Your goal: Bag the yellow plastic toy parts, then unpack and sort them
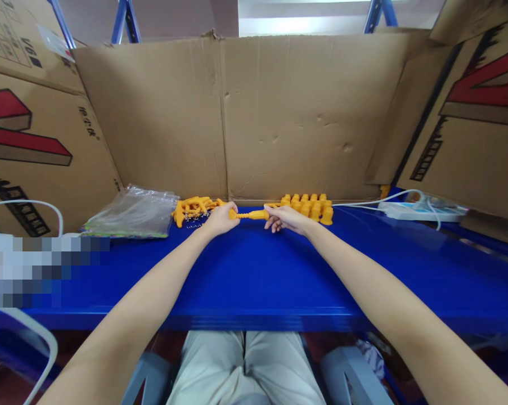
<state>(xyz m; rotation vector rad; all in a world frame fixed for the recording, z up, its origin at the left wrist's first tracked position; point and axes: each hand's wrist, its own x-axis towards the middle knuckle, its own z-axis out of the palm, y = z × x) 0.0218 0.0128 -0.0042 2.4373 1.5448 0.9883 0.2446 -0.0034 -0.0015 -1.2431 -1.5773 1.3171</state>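
Observation:
Between my two hands, an orange plastic piece with a ribbed, screw-like shaft is held level just above the blue table. My left hand is closed on its left end. Fingertips of my right hand pinch the thicker right end, with the other fingers curled below. Behind my left hand lies a pile of orange plastic parts, with small dark metal bits beside it. Rows of orange knob-shaped pieces stand just past my right hand.
A stack of clear plastic bags lies at the left on the blue table. Tall cardboard walls off the back and sides. A white power strip with cables sits at the right. Another white cable loops at the left edge.

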